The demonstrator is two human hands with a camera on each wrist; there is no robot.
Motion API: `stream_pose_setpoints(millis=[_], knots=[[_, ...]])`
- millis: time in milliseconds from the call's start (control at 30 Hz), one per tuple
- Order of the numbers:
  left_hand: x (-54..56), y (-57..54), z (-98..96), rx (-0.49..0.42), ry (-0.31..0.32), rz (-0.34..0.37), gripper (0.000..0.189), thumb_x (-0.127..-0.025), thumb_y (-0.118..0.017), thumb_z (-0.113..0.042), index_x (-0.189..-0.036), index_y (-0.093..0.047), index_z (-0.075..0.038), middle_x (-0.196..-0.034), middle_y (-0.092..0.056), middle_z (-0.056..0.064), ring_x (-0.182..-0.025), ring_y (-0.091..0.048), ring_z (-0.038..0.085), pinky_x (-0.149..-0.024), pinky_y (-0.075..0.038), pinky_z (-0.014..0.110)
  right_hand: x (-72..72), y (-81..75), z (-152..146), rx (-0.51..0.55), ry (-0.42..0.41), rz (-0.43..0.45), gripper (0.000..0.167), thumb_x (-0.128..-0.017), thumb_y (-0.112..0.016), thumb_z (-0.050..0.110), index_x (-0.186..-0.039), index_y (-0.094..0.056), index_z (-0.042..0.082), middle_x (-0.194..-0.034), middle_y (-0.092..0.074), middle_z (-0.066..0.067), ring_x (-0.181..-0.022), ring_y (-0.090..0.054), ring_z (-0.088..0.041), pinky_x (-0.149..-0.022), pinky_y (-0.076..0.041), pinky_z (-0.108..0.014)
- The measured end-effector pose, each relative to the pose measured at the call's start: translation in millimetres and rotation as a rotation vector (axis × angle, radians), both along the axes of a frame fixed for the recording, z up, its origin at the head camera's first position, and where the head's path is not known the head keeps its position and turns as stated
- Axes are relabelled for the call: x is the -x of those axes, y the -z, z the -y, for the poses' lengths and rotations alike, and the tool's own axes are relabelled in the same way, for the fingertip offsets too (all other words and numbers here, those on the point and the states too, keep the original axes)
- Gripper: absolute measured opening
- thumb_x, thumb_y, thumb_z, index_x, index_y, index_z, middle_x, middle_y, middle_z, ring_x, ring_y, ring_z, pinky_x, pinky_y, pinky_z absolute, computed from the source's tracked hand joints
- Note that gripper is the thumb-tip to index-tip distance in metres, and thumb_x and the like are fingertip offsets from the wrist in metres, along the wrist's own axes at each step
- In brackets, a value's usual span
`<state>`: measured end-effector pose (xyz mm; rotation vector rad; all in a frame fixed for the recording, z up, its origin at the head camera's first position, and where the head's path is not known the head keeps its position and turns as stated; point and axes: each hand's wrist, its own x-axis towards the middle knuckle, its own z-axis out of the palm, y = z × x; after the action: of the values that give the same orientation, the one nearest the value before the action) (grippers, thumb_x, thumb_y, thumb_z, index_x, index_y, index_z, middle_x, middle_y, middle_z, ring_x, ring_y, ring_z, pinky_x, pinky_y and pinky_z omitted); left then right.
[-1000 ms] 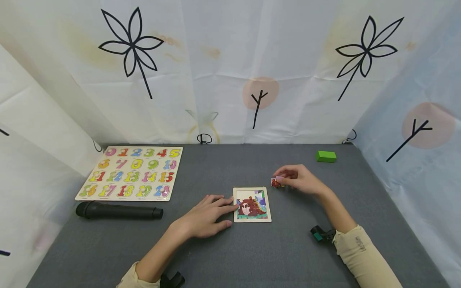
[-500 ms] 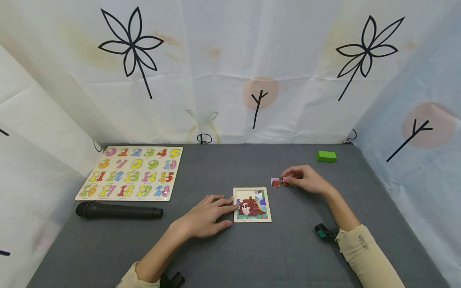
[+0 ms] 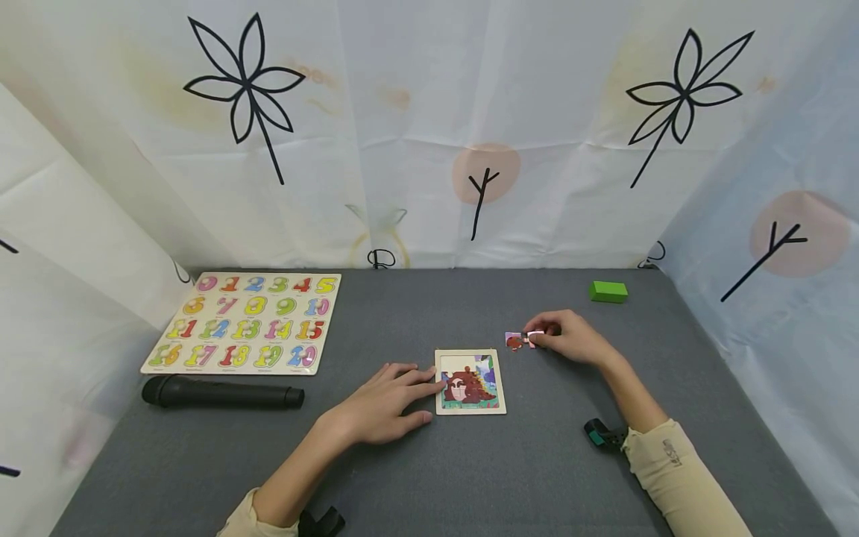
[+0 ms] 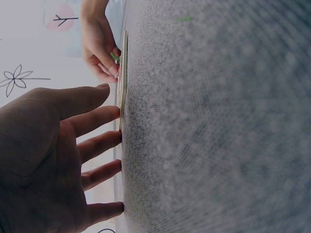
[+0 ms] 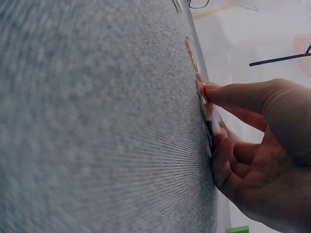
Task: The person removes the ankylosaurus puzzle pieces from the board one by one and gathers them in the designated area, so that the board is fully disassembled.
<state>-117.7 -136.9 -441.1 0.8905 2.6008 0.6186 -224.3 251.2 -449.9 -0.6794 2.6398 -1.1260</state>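
A small wooden jigsaw puzzle (image 3: 470,411) lies in the middle of the grey table, several pieces of a reddish-brown animal picture set in it and its upper-left part bare. My left hand (image 3: 381,406) rests flat, with spread straight fingers touching the puzzle's left edge. To the upper right of the board, a loose jigsaw piece (image 3: 513,340) lies on the cloth. Right beside it, my right hand (image 3: 570,338) pinches another jigsaw piece (image 3: 535,338) between thumb and fingers, low over the table. In the right wrist view the fingers partly cover this jigsaw piece (image 5: 215,120).
A number puzzle board (image 3: 244,323) sits at the back left, with a black microphone (image 3: 221,392) in front of it. A green block (image 3: 608,291) stands at the back right. White patterned curtains (image 3: 416,112) enclose the table's back and sides.
My right hand has shifted slightly right, off the left loose piece, which now shows uncovered, and onto the piece beside it. The left hand and the puzzle stay in place.
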Motion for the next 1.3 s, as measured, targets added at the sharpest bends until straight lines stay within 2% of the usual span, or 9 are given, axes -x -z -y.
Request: stream_pose_setpoints(millis=[167,433,700,933,1167,1300], knots=[[0.2,0.5,-0.2,-0.005,0.007,-0.007,0.054,-0.109,-0.066,-0.035,-0.160,-0.056,-0.023,-0.172,-0.048,0.003,-0.162,-0.038,0.036,-0.131,-0.022,0.074,-1.0,0.9,1.2,-0.043,0.020,-0.036,0.014,-0.103,-0.074,0.009,-0.114,-0.080,0.004,-0.091,-0.077,-0.008,-0.071,-0.056,-0.003,-0.064,-0.043,-0.022],[0.1,1.6,0.0,-0.006,0.005,-0.011,0.054,-0.109,-0.066,-0.035,-0.160,-0.056,-0.024,-0.172,-0.048,0.002,-0.162,-0.038,0.036,-0.131,-0.022,0.074,-1.4,3.1,3.7,-0.049,0.057,-0.050,0.013,-0.101,-0.077,0.010,-0.112,-0.080,0.004,-0.091,-0.077,-0.008,-0.073,-0.061,-0.004,-0.066,-0.046,-0.022],[0.4,1.9,0.3,-0.003,0.005,-0.012,0.054,-0.109,-0.065,-0.035,-0.160,-0.056,-0.024,-0.173,-0.047,0.002,-0.161,-0.038,0.036,-0.131,-0.022,0.074,-2.6,3.2,6.0,0.000,0.096,-0.038,0.014,-0.100,-0.078,0.011,-0.111,-0.079,0.003,-0.089,-0.075,-0.009,-0.069,-0.060,-0.005,-0.063,-0.045,-0.023],[0.6,1.9,0.2,0.000,0.003,-0.003,0.054,-0.108,-0.066,-0.036,-0.160,-0.056,-0.024,-0.173,-0.047,0.002,-0.161,-0.038,0.036,-0.131,-0.023,0.074,-6.9,3.5,11.3,0.033,0.071,-0.036,0.014,-0.102,-0.076,0.012,-0.112,-0.078,0.002,-0.090,-0.073,-0.008,-0.072,-0.058,-0.005,-0.065,-0.046,-0.023],[0.4,1.7,0.2,0.000,0.002,-0.006,0.054,-0.108,-0.066,-0.035,-0.161,-0.056,-0.024,-0.173,-0.047,0.002,-0.161,-0.038,0.036,-0.130,-0.022,0.075,-10.6,1.9,20.9,0.092,0.028,-0.016,0.013,-0.101,-0.075,0.009,-0.111,-0.078,0.001,-0.094,-0.076,-0.011,-0.079,-0.062,-0.006,-0.073,-0.052,-0.022],[0.4,1.3,0.1,-0.002,0.002,-0.004,0.054,-0.108,-0.066,-0.036,-0.160,-0.056,-0.024,-0.173,-0.047,0.003,-0.162,-0.037,0.036,-0.131,-0.022,0.075,-13.6,0.0,27.1,0.118,0.000,0.002,0.013,-0.102,-0.075,0.009,-0.111,-0.079,0.002,-0.097,-0.079,-0.012,-0.080,-0.064,-0.007,-0.073,-0.053,-0.023]])
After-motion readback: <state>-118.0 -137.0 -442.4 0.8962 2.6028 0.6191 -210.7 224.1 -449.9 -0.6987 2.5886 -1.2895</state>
